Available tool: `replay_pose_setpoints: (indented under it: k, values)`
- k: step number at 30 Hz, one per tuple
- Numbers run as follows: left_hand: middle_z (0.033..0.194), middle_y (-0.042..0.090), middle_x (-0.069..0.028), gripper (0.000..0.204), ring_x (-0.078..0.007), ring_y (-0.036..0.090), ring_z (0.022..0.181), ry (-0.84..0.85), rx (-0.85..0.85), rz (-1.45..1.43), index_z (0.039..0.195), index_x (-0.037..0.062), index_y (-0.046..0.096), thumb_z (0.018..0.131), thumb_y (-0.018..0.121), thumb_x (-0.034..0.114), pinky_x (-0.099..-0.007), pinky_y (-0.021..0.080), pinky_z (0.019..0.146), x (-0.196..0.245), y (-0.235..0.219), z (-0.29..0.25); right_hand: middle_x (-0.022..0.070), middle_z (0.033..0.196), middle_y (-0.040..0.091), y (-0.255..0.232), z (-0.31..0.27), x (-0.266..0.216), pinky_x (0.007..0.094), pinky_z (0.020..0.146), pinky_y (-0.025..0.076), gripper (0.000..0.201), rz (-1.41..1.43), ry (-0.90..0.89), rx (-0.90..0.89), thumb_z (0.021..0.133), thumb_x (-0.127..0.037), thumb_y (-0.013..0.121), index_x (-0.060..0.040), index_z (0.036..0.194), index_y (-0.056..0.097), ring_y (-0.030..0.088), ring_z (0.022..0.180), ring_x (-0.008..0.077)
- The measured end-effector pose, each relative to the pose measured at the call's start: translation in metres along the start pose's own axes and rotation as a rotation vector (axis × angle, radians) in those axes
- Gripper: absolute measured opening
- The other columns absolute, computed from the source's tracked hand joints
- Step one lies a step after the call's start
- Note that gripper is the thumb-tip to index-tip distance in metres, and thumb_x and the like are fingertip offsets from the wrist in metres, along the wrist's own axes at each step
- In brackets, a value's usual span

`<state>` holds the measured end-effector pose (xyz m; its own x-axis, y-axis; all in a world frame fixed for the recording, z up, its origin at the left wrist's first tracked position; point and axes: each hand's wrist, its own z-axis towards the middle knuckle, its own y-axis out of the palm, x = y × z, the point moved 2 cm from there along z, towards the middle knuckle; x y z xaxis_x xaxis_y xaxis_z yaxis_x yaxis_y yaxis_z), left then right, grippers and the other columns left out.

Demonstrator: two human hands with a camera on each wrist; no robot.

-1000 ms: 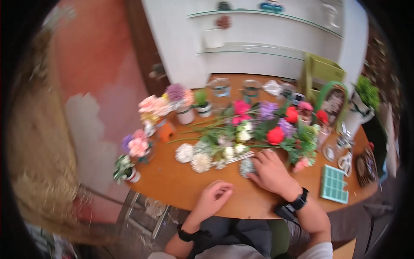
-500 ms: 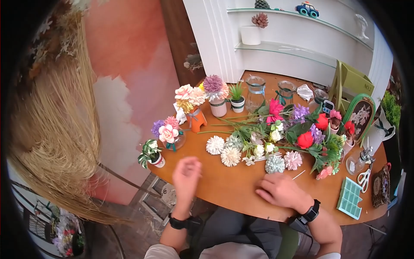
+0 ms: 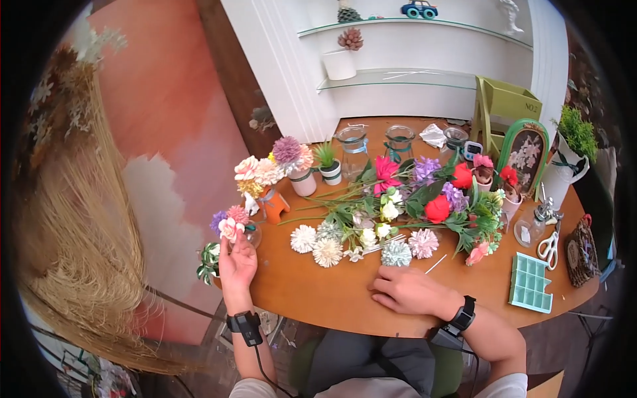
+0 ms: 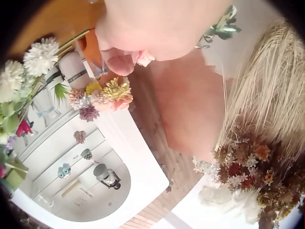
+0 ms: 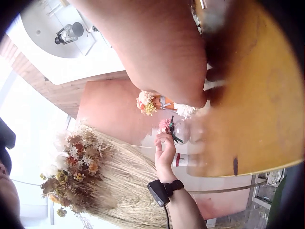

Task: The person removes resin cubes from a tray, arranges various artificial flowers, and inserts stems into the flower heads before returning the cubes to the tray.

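My left hand (image 3: 237,262) is raised at the table's left end, palm up and fingers loosely bent. Its fingertips overlap a pale pink rose (image 3: 231,228), which stands with a coral and a purple flower in a round glass vase (image 5: 181,131). In the left wrist view the hand hides most of this bunch, with only some pink petals (image 4: 144,58) showing past the thumb. My right hand (image 3: 408,290) rests on the tabletop near the front edge, fingers loosely curled and nothing held. Just beyond it lies a blue-grey pompom flower (image 3: 396,253), beside a pink one (image 3: 423,243).
Long-stemmed artificial flowers (image 3: 438,209) spread across the middle. An orange vase (image 3: 273,207), a pink-white vase (image 3: 303,182) and a small potted plant (image 3: 208,262) stand to the left. Scissors (image 3: 549,250) and a mint-green tray (image 3: 531,283) lie right. Glass jars (image 3: 354,149) stand behind.
My left hand has moved left and away from me, from over the front of the table to the pink rose. The right hand has drawn back from the blue-grey pompom flower onto the tabletop.
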<state>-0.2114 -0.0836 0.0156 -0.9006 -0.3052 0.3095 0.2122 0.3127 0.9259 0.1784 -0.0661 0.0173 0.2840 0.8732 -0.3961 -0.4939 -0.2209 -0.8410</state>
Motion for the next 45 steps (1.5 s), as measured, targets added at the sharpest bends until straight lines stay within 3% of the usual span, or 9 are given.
replay_pose_setpoints:
  k: [6,20,22,24,28,37,40,42,45]
  values:
    - [0.079,0.057,-0.004,0.04,-0.0125,0.049,0.066,-0.142,0.0,0.094,0.097,0.0044,0.059,0.095,0.063,0.044,-0.0234,0.041,0.056,-0.011,-0.021,0.014,0.013,0.088,0.055,0.001,-0.002,0.001,0.043,0.074,0.051,0.016,0.016,0.017,-0.012,0.091,-0.02,0.062,-0.0045,0.092,0.06,0.062,0.082,0.0325]
    - [0.081,0.053,-0.0033,0.021,-0.0139,0.045,0.066,0.18,-0.171,0.358,0.094,0.006,0.056,0.103,0.05,0.024,-0.0266,0.038,0.057,-0.038,0.017,-0.029,0.0132,0.088,0.055,0.001,0.0,0.0,0.0428,0.073,0.052,0.015,0.008,0.013,-0.004,0.091,-0.019,0.062,-0.0042,0.091,0.059,0.062,0.081,0.033]
    - [0.076,0.048,-0.0025,0.019,-0.0139,0.044,0.068,0.274,-0.44,0.603,0.09,0.0073,0.054,0.102,0.048,0.021,-0.0268,0.037,0.058,-0.049,0.022,-0.054,0.0132,0.088,0.055,0.002,0.0,0.0,0.0431,0.073,0.052,0.015,-0.003,0.005,-0.021,0.09,-0.019,0.062,-0.0039,0.092,0.059,0.062,0.082,0.033]
    - [0.077,0.045,-0.0025,0.02,-0.0141,0.043,0.066,0.154,-0.741,0.607,0.091,0.0055,0.054,0.098,0.054,0.024,-0.029,0.038,0.056,-0.062,0.022,-0.074,0.0132,0.089,0.055,0.003,0.0,0.002,0.0434,0.073,0.052,0.016,-0.02,0.003,-0.026,0.09,-0.019,0.062,-0.0036,0.093,0.058,0.062,0.083,0.0331]
    - [0.113,0.054,-0.01,0.028,-0.0193,0.056,0.078,-0.17,-0.769,0.577,0.108,-0.0008,0.062,0.089,0.066,0.019,-0.0321,0.044,0.057,-0.113,0.003,-0.111,0.0138,0.1,0.054,-0.001,0.001,-0.004,0.0413,0.074,0.053,0.031,0.106,0.068,0.038,0.091,-0.025,0.065,-0.002,0.11,0.057,0.063,0.087,0.0334]
    - [0.069,0.064,-0.0138,0.042,-0.0251,0.057,0.073,-0.377,-0.829,0.65,0.069,-0.0029,0.066,0.094,0.055,0.029,-0.0392,0.043,0.072,-0.18,-0.006,-0.123,0.0134,0.115,0.059,0.013,0.0,0.001,0.0399,0.08,0.053,0.031,0.338,0.044,-0.132,0.091,-0.019,0.066,-0.0072,0.118,0.06,0.062,0.097,0.0337]
    - [0.082,0.064,-0.0144,0.034,-0.0246,0.059,0.08,-0.409,-0.903,0.445,0.087,-0.0052,0.067,0.098,0.055,0.025,-0.0361,0.045,0.073,-0.175,-0.011,-0.113,0.0166,0.096,0.063,0.015,0.001,0.002,0.0428,0.072,0.051,0.022,0.354,-0.081,0.007,0.092,-0.021,0.064,-0.0019,0.102,0.062,0.063,0.089,0.0363]
    - [0.081,0.062,-0.0128,0.032,-0.0238,0.058,0.08,-0.49,-0.628,0.478,0.098,-0.0054,0.063,0.099,0.053,0.025,-0.035,0.045,0.073,-0.172,-0.009,-0.108,0.0208,0.086,0.065,0.016,0.002,0.005,0.0462,0.068,0.05,0.017,0.465,0.027,0.015,0.094,-0.019,0.061,-0.002,0.098,0.064,0.063,0.08,0.0397]
    - [0.102,0.06,-0.0132,0.037,-0.0227,0.058,0.081,-0.343,-0.614,0.57,0.12,-0.0025,0.052,0.102,0.051,0.03,-0.0354,0.046,0.076,-0.17,-0.015,-0.1,0.022,0.075,0.063,0.015,0.0,0.011,0.0495,0.065,0.049,0.02,0.375,0.181,-0.003,0.096,-0.022,0.059,-0.0035,0.092,0.065,0.062,0.072,0.042]
